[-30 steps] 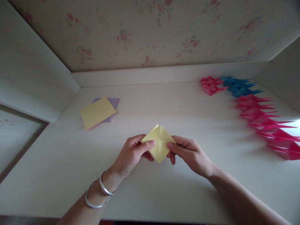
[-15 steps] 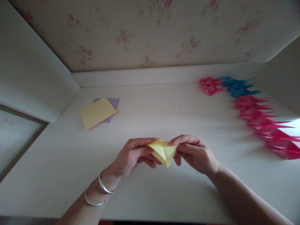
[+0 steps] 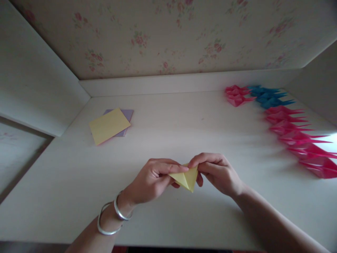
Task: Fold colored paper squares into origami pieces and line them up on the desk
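A small piece of folded yellow paper (image 3: 187,180) is held up between both hands, its point facing down toward me. My left hand (image 3: 155,177) grips its left side, with the index finger laid along the upper edge. Two silver bangles (image 3: 121,211) circle the left wrist. My right hand (image 3: 218,172) pinches the upper right corner between thumb and index finger. A crease runs down the middle of the paper. Fingertips behind the paper are partly hidden.
On the left of the white table (image 3: 168,218) lies a yellow sheet (image 3: 109,126) over purple sheets (image 3: 127,115). Along the right stand several folded pink paper pieces (image 3: 295,137) with long points, several blue ones (image 3: 268,96) and a few more pink ones (image 3: 237,96) farther back.
My left index finger has moved right across the paper's upper edge, covering more of it. The folded paper has dropped slightly and tilted; my right hand keeps its pinch.
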Motion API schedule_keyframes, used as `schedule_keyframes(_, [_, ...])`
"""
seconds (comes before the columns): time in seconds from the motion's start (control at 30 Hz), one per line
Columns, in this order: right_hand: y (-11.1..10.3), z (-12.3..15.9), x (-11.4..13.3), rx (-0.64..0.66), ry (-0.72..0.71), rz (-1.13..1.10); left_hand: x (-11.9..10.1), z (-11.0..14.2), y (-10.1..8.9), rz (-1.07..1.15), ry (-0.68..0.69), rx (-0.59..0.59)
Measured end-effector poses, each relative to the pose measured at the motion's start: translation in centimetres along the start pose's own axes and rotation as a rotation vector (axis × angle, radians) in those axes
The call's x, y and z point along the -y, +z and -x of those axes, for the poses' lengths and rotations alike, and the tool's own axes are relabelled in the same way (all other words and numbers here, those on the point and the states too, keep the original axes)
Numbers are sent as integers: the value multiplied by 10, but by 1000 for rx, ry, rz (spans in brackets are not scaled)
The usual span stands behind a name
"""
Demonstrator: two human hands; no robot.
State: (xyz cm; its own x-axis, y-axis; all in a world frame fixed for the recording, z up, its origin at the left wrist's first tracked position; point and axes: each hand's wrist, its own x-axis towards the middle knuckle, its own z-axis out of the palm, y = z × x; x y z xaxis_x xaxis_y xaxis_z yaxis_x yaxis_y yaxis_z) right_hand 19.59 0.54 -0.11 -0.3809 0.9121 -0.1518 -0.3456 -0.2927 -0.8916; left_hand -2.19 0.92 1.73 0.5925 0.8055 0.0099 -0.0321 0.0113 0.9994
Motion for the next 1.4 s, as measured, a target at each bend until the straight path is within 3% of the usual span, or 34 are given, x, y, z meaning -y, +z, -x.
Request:
schedule_keyframes(0.17, [0,0,1,-62,-19,-19,-10,1,1,57,-121,147])
schedule_keyframes(0.33, [2,-1,-1,-34,-32,33,-5,-4,4,89,-186,-13])
schedule_keyframes(0.43, [3,-1,-2,-33,-64,97,1,-7,4,126,-268,-51])
schedule_keyframes(0.8, [5,-3,-11,-67,16,196,-1,-8,3,334,-463,-107])
schedule_keyframes(1.2, [10,-2,-5,-98,-37,466,4,-9,2,300,-495,-50])
schedule_keyframes(1.4, [10,-1,-8,-134,-86,498,9,-10,4,286,-505,-175])
